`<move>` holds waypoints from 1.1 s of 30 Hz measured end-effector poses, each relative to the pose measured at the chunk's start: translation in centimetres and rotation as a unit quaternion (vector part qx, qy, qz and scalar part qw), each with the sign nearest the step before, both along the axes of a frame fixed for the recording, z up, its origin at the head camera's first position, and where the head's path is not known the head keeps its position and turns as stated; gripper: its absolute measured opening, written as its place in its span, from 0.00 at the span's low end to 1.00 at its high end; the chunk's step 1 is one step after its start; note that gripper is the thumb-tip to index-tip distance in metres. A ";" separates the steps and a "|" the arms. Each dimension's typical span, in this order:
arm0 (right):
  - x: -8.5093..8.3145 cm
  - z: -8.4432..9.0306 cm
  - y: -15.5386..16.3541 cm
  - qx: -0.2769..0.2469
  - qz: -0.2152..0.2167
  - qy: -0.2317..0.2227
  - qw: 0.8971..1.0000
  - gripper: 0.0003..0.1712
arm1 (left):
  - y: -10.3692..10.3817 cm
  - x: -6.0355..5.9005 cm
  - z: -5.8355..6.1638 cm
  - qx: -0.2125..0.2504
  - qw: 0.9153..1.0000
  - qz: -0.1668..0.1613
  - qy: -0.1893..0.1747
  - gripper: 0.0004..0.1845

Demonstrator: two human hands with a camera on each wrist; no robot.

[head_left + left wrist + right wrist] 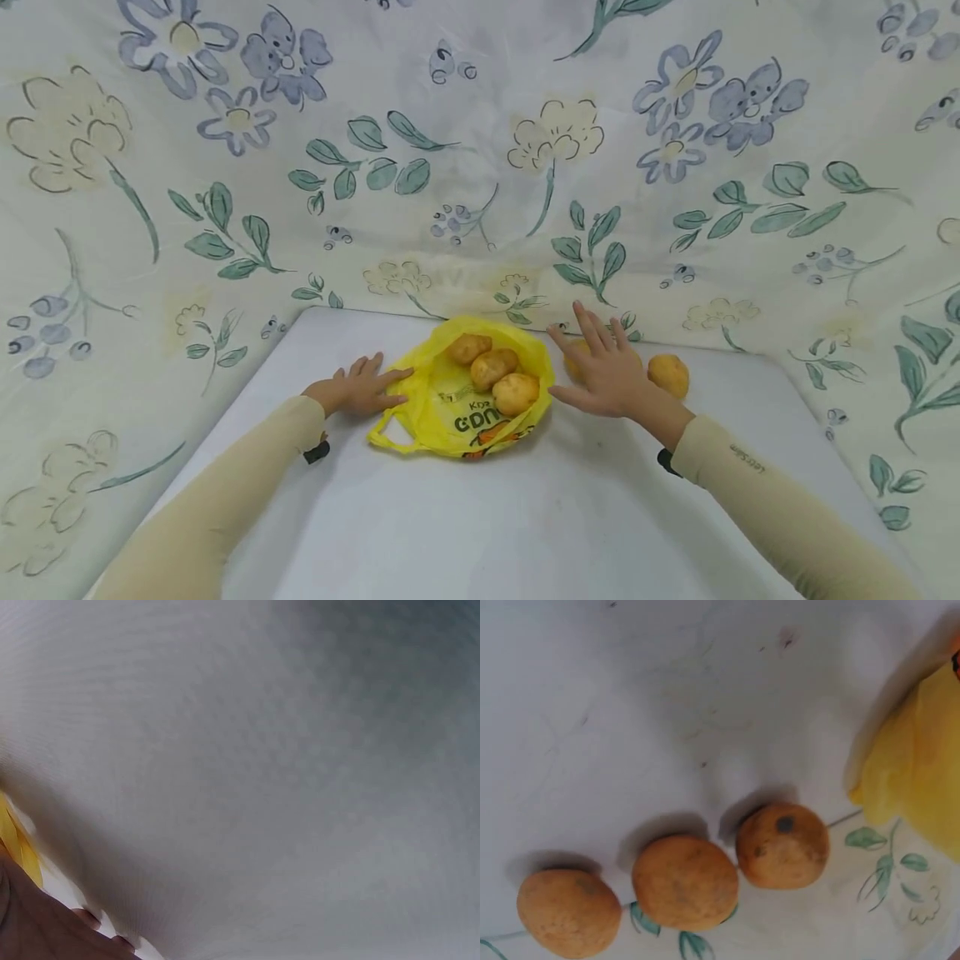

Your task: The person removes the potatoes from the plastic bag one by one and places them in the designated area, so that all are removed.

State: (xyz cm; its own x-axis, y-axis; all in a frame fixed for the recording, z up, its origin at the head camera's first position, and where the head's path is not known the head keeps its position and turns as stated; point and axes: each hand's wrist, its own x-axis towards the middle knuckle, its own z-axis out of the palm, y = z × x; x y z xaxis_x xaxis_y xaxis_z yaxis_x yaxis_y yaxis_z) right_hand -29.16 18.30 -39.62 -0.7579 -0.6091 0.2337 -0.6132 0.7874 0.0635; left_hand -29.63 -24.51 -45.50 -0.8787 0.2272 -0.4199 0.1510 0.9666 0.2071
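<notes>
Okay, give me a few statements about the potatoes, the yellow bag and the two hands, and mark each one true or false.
1. Three potatoes lie on the yellow bag. True: they sit together at its open mouth.
2. The right hand has a potato in its grip. False: its fingers are spread straight above the potatoes by the table's far edge and hold nothing.
3. The left hand rests flat on the table beside the bag. True.
4. Only one potato lies outside the bag. False: the right wrist view shows three in a row.
5. The bag is blue. False: it is yellow with printed lettering.
</notes>
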 end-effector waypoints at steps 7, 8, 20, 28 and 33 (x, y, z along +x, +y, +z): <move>0.3 -0.6 -1.9 0.017 0.046 0.042 0.998 0.50 | -0.2 -0.3 0.8 -0.004 1.000 0.004 0.003 0.42; 0.4 -0.6 -2.2 0.020 0.051 0.043 0.998 0.50 | -0.1 -0.3 1.0 -0.003 1.000 0.005 0.003 0.42; 1.2 -0.4 -3.5 0.034 0.059 0.048 0.997 0.51 | -0.2 0.0 1.6 -0.003 1.000 0.007 0.007 0.42; 1.7 -1.0 -4.1 0.034 0.066 0.039 0.996 0.50 | -0.6 0.1 0.8 0.006 1.000 0.013 0.008 0.43; 2.4 -1.8 -4.1 0.037 0.068 0.017 0.997 0.50 | -0.1 0.2 0.3 0.005 1.000 0.016 0.003 0.43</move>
State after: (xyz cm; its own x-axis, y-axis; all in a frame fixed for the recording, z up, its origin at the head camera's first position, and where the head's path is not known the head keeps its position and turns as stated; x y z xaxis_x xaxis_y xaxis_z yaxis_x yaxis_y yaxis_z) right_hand -26.75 14.18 -41.41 -0.6601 -0.7216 0.2084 -0.7102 0.6900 0.1397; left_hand -29.46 -24.56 -45.22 -0.8881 0.2038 -0.4119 0.1217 0.9686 0.2169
